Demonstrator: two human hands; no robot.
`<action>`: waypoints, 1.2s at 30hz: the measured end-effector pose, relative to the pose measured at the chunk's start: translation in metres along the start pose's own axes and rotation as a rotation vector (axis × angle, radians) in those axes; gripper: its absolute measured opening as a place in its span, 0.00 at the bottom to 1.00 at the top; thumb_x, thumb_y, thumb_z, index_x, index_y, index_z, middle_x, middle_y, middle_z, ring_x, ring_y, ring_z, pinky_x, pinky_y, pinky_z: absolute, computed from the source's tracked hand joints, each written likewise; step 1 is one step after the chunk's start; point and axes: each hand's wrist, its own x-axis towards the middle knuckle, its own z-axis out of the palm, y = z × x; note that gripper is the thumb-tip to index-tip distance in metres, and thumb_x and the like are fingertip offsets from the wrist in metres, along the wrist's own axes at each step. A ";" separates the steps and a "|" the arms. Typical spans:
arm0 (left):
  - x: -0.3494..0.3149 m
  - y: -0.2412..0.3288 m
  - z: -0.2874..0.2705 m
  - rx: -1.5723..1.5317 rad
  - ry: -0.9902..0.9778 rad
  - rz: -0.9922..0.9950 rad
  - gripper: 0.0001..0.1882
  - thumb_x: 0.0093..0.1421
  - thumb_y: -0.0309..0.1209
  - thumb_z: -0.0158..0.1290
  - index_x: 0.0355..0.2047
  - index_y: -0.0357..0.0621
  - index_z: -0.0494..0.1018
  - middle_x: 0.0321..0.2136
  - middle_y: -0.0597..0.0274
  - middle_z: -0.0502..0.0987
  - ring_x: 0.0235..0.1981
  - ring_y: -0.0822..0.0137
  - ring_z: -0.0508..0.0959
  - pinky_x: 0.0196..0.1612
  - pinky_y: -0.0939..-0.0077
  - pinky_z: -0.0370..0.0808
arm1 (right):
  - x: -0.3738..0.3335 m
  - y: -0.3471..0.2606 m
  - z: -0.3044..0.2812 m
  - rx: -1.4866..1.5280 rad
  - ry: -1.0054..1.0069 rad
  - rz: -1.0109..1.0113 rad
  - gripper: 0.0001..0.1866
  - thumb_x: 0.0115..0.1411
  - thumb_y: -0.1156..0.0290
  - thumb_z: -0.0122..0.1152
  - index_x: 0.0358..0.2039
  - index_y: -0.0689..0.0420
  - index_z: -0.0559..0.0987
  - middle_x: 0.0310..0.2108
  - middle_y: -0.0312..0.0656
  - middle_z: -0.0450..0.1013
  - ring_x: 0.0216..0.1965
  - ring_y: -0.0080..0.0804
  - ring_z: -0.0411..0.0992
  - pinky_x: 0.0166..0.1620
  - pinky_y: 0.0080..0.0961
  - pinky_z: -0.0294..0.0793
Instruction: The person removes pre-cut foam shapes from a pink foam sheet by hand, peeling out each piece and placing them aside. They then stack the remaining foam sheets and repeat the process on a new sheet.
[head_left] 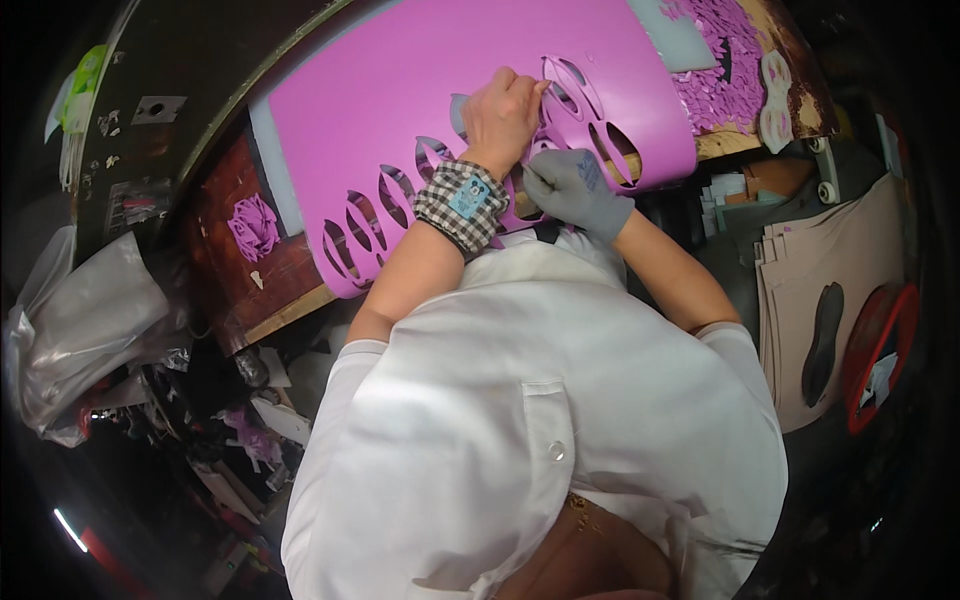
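A wide pink sheet (400,80) lies over the work table, its near edge draped down and cut through with a row of leaf-shaped openings. My bare left hand (503,115), with a checked cuff at the wrist, rests on the sheet among these openings. Its fingers are curled closed, and what they hold is hidden. In a grey glove, my right hand (578,188) is balled up just beside it at the sheet's near edge. The gloved fingers are pinched on the pink material between two cut-outs.
Small pink scraps (722,85) heap up at the table's right end, beside a pale shaped template (775,100). A bundle of pink strips (254,227) lies on the left. Beige sheets (825,285) and a red ring (880,355) stand at right; a dark machine beam (200,80) borders the left.
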 end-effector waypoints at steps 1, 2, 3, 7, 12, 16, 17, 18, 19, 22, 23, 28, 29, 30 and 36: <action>0.001 0.000 0.002 0.023 0.006 -0.015 0.10 0.56 0.35 0.58 0.22 0.44 0.74 0.21 0.59 0.71 0.20 0.53 0.74 0.22 0.60 0.70 | 0.000 0.001 0.000 0.014 -0.002 -0.019 0.12 0.54 0.64 0.56 0.18 0.56 0.73 0.19 0.47 0.70 0.22 0.45 0.71 0.25 0.37 0.69; 0.001 0.000 0.005 0.039 0.019 -0.017 0.10 0.56 0.36 0.57 0.22 0.45 0.74 0.21 0.59 0.71 0.19 0.53 0.73 0.21 0.60 0.70 | -0.001 0.003 -0.001 0.033 -0.016 -0.048 0.12 0.54 0.64 0.56 0.18 0.56 0.72 0.19 0.47 0.70 0.22 0.45 0.71 0.25 0.37 0.68; 0.002 0.000 0.007 0.058 0.048 -0.008 0.10 0.57 0.37 0.57 0.23 0.46 0.75 0.21 0.59 0.71 0.19 0.53 0.73 0.21 0.60 0.70 | -0.001 0.004 -0.001 0.032 -0.020 -0.046 0.12 0.54 0.64 0.56 0.18 0.56 0.72 0.19 0.47 0.70 0.22 0.45 0.71 0.25 0.37 0.69; 0.003 0.001 0.010 0.095 0.016 -0.126 0.12 0.60 0.40 0.53 0.27 0.47 0.77 0.22 0.60 0.73 0.22 0.53 0.76 0.24 0.62 0.71 | 0.002 0.008 -0.001 0.025 -0.060 -0.080 0.13 0.55 0.64 0.56 0.19 0.57 0.73 0.19 0.48 0.70 0.21 0.45 0.70 0.25 0.36 0.69; 0.006 -0.008 -0.007 -0.119 -0.210 -0.308 0.12 0.61 0.40 0.54 0.29 0.46 0.79 0.20 0.60 0.77 0.21 0.63 0.77 0.25 0.70 0.72 | 0.013 -0.003 -0.013 0.337 0.039 0.251 0.18 0.59 0.58 0.58 0.23 0.61 0.76 0.19 0.46 0.71 0.16 0.29 0.68 0.23 0.28 0.68; 0.005 -0.014 -0.017 -0.628 -0.303 -0.482 0.12 0.61 0.36 0.56 0.28 0.40 0.79 0.18 0.68 0.76 0.21 0.76 0.74 0.25 0.79 0.69 | 0.025 -0.013 -0.029 0.768 -0.169 0.770 0.30 0.61 0.43 0.53 0.30 0.64 0.78 0.20 0.37 0.72 0.18 0.22 0.69 0.21 0.20 0.68; 0.004 -0.016 -0.017 -0.719 -0.341 -0.521 0.12 0.61 0.35 0.56 0.27 0.39 0.79 0.18 0.70 0.75 0.21 0.78 0.73 0.25 0.80 0.69 | 0.029 -0.013 -0.031 0.806 -0.152 0.825 0.30 0.61 0.44 0.53 0.30 0.64 0.78 0.20 0.38 0.73 0.18 0.22 0.69 0.22 0.20 0.68; 0.004 -0.017 -0.017 -0.849 -0.372 -0.514 0.12 0.61 0.34 0.56 0.27 0.38 0.78 0.18 0.71 0.75 0.22 0.80 0.72 0.25 0.82 0.68 | 0.033 -0.013 -0.031 0.862 -0.161 0.892 0.30 0.62 0.44 0.52 0.31 0.65 0.78 0.21 0.38 0.73 0.19 0.22 0.70 0.22 0.19 0.68; 0.004 -0.018 -0.017 -0.756 -0.368 -0.528 0.12 0.62 0.35 0.56 0.27 0.38 0.78 0.18 0.72 0.75 0.22 0.80 0.72 0.24 0.82 0.68 | 0.035 -0.012 -0.031 0.918 -0.157 0.941 0.30 0.62 0.45 0.51 0.31 0.65 0.78 0.21 0.39 0.73 0.19 0.23 0.70 0.22 0.19 0.69; 0.007 -0.017 -0.013 -0.667 -0.346 -0.492 0.13 0.62 0.36 0.54 0.27 0.39 0.78 0.18 0.71 0.76 0.20 0.78 0.72 0.23 0.80 0.68 | 0.034 -0.007 -0.021 0.903 -0.109 0.810 0.26 0.64 0.49 0.50 0.31 0.64 0.79 0.21 0.39 0.74 0.20 0.23 0.71 0.23 0.19 0.69; 0.008 -0.015 -0.011 -0.687 -0.350 -0.519 0.13 0.62 0.37 0.54 0.28 0.39 0.79 0.18 0.69 0.76 0.19 0.76 0.73 0.23 0.78 0.68 | 0.032 -0.005 -0.018 0.896 -0.107 0.779 0.25 0.65 0.51 0.50 0.31 0.63 0.79 0.21 0.39 0.74 0.21 0.23 0.71 0.23 0.20 0.69; 0.014 -0.005 0.002 -0.265 -0.206 -0.342 0.15 0.58 0.41 0.53 0.23 0.43 0.78 0.15 0.49 0.73 0.21 0.49 0.75 0.24 0.57 0.70 | 0.016 0.000 -0.005 0.447 -0.068 0.427 0.19 0.66 0.58 0.47 0.29 0.61 0.77 0.21 0.42 0.74 0.22 0.31 0.73 0.27 0.29 0.71; 0.016 -0.006 0.005 -0.167 -0.186 -0.344 0.15 0.59 0.41 0.53 0.25 0.43 0.78 0.16 0.49 0.74 0.21 0.49 0.76 0.24 0.58 0.70 | 0.014 -0.001 -0.003 0.354 -0.057 0.253 0.18 0.65 0.60 0.48 0.26 0.60 0.75 0.19 0.43 0.72 0.20 0.34 0.72 0.26 0.30 0.69; 0.019 -0.009 0.009 -0.089 -0.180 -0.318 0.15 0.59 0.42 0.52 0.27 0.43 0.78 0.17 0.49 0.75 0.22 0.49 0.77 0.24 0.60 0.71 | 0.013 -0.003 -0.001 0.245 -0.069 0.110 0.17 0.64 0.62 0.50 0.22 0.59 0.73 0.17 0.44 0.70 0.18 0.37 0.70 0.24 0.32 0.67; 0.069 -0.034 0.040 0.010 -0.129 -0.368 0.15 0.65 0.41 0.48 0.44 0.47 0.74 0.34 0.51 0.78 0.34 0.56 0.79 0.37 0.67 0.74 | -0.001 -0.018 0.007 -0.085 -0.368 -0.058 0.20 0.58 0.54 0.57 0.20 0.58 0.73 0.19 0.45 0.72 0.21 0.44 0.72 0.29 0.36 0.71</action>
